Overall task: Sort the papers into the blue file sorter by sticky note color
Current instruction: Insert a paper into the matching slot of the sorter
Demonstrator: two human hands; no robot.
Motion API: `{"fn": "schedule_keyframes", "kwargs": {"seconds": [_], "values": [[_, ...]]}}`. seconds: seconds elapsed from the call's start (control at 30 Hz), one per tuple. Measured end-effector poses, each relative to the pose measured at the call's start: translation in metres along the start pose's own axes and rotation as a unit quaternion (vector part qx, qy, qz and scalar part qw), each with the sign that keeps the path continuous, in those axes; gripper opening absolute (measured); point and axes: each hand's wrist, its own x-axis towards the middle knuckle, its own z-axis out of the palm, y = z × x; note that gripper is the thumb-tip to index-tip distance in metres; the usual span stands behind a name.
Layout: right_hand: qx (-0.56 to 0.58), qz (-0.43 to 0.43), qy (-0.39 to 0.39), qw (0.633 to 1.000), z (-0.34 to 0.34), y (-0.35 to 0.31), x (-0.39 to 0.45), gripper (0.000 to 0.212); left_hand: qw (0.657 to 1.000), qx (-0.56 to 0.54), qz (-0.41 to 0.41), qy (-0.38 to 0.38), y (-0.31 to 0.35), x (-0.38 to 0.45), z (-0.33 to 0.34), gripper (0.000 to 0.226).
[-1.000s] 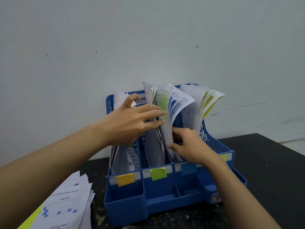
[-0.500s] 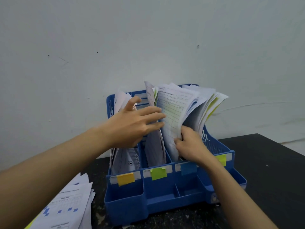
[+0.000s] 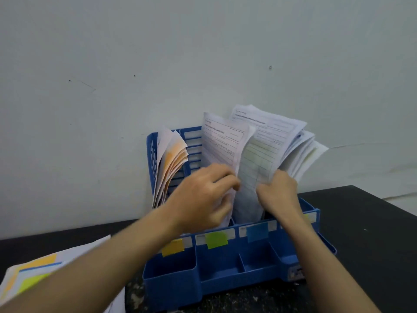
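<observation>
Head view: loose paper stack (image 3: 42,269) at counter (image 3: 370,224) left; both forearms mask blue file sorter (image 3: 225,267) front; left hand (image 3: 203,197) and right hand (image 3: 278,190), each grip curled, pinch upright papers (image 3: 250,163) in middle slots.

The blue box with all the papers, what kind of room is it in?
Probably an office or study corner: a blue file sorter full of forms stands on a dark desk against a bare wall.

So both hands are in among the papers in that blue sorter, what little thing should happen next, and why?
Probably push the sheet down into the slot behind the green note. The left hand holds that slot's papers aside, the right hand grips the sheet's edge, and the sheet shows a green tint but still stands high above the sorter.
</observation>
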Motion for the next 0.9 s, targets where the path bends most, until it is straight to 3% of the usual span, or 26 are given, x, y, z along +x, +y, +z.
{"fn": "schedule_keyframes", "kwargs": {"seconds": [0.07, 0.17, 0.33, 0.43, 0.6, 0.67, 0.77, 0.9], "values": [[-0.079, -0.010, 0.016, 0.997, 0.000, -0.002, -0.003, 0.006, 0.992, -0.074, -0.105, 0.011, 0.011, -0.009, 0.016, 0.014], [-0.128, 0.004, 0.019, 0.992, -0.006, -0.001, -0.003, 0.021, 0.957, -0.136, -0.257, 0.010, 0.019, -0.019, 0.038, 0.011], [-0.059, 0.032, -0.014, 0.998, -0.013, 0.001, 0.008, 0.018, 0.876, -0.191, -0.438, -0.062, 0.013, -0.025, 0.062, 0.070], [0.013, 0.070, -0.032, 0.997, -0.017, 0.003, 0.013, 0.020, 0.854, -0.215, -0.470, -0.054, 0.010, -0.020, 0.065, 0.075], [-0.106, 0.047, -0.022, 0.993, -0.009, 0.011, 0.011, 0.022, 0.849, -0.234, -0.470, -0.056, 0.010, -0.019, 0.064, 0.070], [-0.067, 0.053, -0.061, 0.995, -0.009, 0.006, 0.008, 0.030, 0.846, -0.242, -0.472, -0.051, 0.010, -0.019, 0.062, 0.067], [0.045, 0.066, -0.113, 0.990, -0.008, 0.000, 0.006, 0.019, 0.844, -0.250, -0.473, -0.045, 0.009, -0.020, 0.061, 0.065], [0.012, 0.077, -0.137, 0.988, 0.003, 0.003, 0.004, 0.019, 0.840, -0.259, -0.475, -0.038, 0.009, -0.019, 0.060, 0.066]]}}
